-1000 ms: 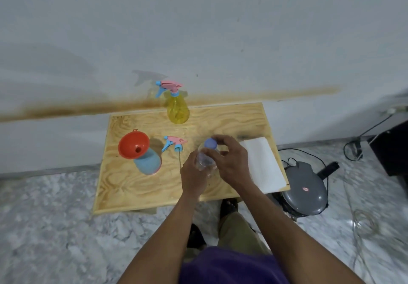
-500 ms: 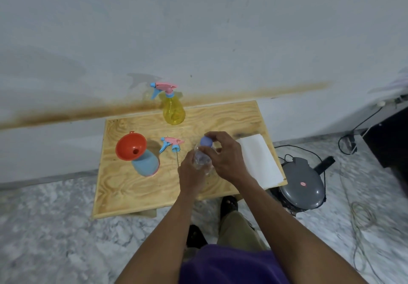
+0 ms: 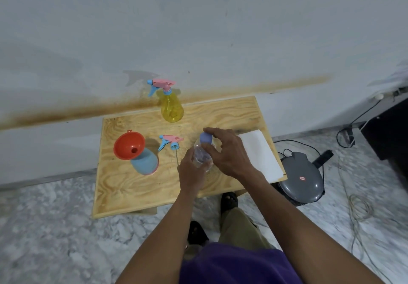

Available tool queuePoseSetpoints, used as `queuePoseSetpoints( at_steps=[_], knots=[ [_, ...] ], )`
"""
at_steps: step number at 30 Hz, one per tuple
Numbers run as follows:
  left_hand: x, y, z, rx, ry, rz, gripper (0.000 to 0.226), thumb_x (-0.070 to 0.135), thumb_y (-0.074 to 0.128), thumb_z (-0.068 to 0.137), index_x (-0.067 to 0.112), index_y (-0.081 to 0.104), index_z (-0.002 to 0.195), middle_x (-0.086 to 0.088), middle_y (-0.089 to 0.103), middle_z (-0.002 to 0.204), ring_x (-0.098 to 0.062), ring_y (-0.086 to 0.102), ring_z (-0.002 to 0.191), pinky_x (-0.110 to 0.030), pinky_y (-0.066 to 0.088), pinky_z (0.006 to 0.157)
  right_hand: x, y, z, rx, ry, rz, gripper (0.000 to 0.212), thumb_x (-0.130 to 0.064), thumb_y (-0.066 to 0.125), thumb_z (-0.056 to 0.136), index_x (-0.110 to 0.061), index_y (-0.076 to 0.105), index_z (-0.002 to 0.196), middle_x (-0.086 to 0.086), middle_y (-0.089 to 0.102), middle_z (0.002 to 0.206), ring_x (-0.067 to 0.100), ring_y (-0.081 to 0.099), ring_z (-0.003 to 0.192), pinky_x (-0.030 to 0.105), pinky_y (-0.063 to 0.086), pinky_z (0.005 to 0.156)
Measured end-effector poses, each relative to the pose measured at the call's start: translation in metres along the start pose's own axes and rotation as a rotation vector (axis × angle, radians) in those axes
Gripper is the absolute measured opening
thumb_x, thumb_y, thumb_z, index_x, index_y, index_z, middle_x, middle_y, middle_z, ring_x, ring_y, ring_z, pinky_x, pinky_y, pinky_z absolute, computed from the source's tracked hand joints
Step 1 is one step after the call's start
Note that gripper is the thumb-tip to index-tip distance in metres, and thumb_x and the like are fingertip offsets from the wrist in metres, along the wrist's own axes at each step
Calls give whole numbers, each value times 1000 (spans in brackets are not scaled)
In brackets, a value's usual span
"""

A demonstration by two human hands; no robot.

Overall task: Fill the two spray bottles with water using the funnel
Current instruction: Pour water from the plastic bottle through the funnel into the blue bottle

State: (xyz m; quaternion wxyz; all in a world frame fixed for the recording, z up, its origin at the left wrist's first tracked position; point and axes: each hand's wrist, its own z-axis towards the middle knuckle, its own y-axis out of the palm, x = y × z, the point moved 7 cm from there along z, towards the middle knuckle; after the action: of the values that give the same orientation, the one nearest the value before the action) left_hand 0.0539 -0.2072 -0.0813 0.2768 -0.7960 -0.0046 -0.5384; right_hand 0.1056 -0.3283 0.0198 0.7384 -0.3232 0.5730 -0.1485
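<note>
the person stands over a small wooden table (image 3: 136, 186) set against a stained wall. both hands meet above its middle: the left hand (image 3: 191, 173) wraps around the body of a clear water bottle (image 3: 201, 157), fingers curled snug on it, while the right hand (image 3: 229, 153) arches over the top, fingertips pinched on the bottle's blue cap (image 3: 205, 138). whether the cap is loose or tight i cannot tell.

to the left, the blue spray bottle (image 3: 145, 162) stands open-necked with the orange funnel (image 3: 129, 145) seated in its mouth. its pink and blue trigger head (image 3: 170, 141) lies on the wood just beside it, dip tube pointing toward the hands. the yellow spray bottle (image 3: 171, 108) stands at the back edge near the wall, trigger head screwed on. a white sheet of paper (image 3: 260, 155) lies at the table's right edge, touching the right wrist's side.
</note>
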Motion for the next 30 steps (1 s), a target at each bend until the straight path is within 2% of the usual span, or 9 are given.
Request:
queuePoseSetpoints(
  at_steps=[2, 4, 9, 12, 15, 18, 20, 24, 30],
  knots=[
    [-1, 1, -1, 3, -7, -26, 46, 16, 80, 75, 15, 64, 118, 1, 72, 108, -18, 64, 95, -22, 41, 71, 0, -1, 2, 15, -7, 18, 38, -24, 76, 85, -15, 69, 121, 1, 70, 117, 21, 59, 104, 39, 52, 85],
    [0, 2, -1, 9, 6, -37, 45, 17, 80, 76, 14, 64, 119, 0, 71, 108, -19, 64, 96, -23, 40, 73, -2, -4, 2, 28, -11, 31, 36, -24, 76, 86, -15, 69, 120, 0, 70, 116, 19, 60, 102, 41, 54, 82],
    [-5, 0, -1, 30, 33, -26, 45, 27, 83, 75, 21, 66, 117, 10, 69, 100, -16, 64, 94, -30, 47, 80, 21, -35, 6, 222, 179, 215, 39, -26, 74, 88, -19, 66, 126, -7, 68, 115, 7, 64, 98, 18, 54, 78],
    [-9, 3, 0, 20, 24, -34, 50, 30, 84, 74, 27, 65, 120, 10, 72, 108, -15, 67, 101, -35, 53, 88, 64, -45, 7, 251, 319, 170, 34, -28, 76, 87, -17, 69, 118, -5, 69, 111, 11, 64, 95, 26, 53, 84],
    [-7, 5, -1, 8, 10, -114, 50, 17, 85, 76, 20, 65, 122, 10, 71, 103, 0, 67, 95, -20, 53, 79, 106, -31, 3, 150, 410, 62, 34, -29, 78, 84, -13, 68, 113, 3, 66, 108, 19, 61, 95, 28, 47, 84],
    [-9, 8, -1, -7, -14, -167, 49, 4, 82, 79, 13, 63, 123, 10, 68, 99, 16, 62, 82, -7, 48, 72, 140, -3, -6, -42, 454, -76, 35, -29, 74, 87, -13, 67, 117, 7, 65, 113, 28, 57, 109, 36, 45, 89],
    [-12, 8, -1, -1, -23, -172, 48, 4, 81, 79, 12, 63, 123, 9, 69, 100, 15, 63, 82, -9, 49, 74, 154, 13, -13, -144, 466, -166, 35, -29, 69, 91, -16, 64, 123, 5, 63, 122, 29, 51, 118, 39, 44, 93],
    [-16, 13, -1, 2, -36, -242, 54, -10, 76, 79, -2, 57, 129, -10, 67, 112, 10, 65, 87, -9, 50, 75, 171, 34, -15, -267, 397, -351, 32, -31, 64, 93, -24, 64, 125, -1, 65, 125, 26, 47, 122, 40, 38, 96],
    [-24, 19, 2, 28, -83, -277, 53, -15, 75, 76, 2, 59, 124, 0, 67, 107, 8, 64, 88, -11, 50, 77, 188, 45, -7, -267, 316, -519, 21, -27, 63, 90, -29, 72, 110, -2, 72, 107, 25, 48, 115, 39, 30, 93]
  ],
)
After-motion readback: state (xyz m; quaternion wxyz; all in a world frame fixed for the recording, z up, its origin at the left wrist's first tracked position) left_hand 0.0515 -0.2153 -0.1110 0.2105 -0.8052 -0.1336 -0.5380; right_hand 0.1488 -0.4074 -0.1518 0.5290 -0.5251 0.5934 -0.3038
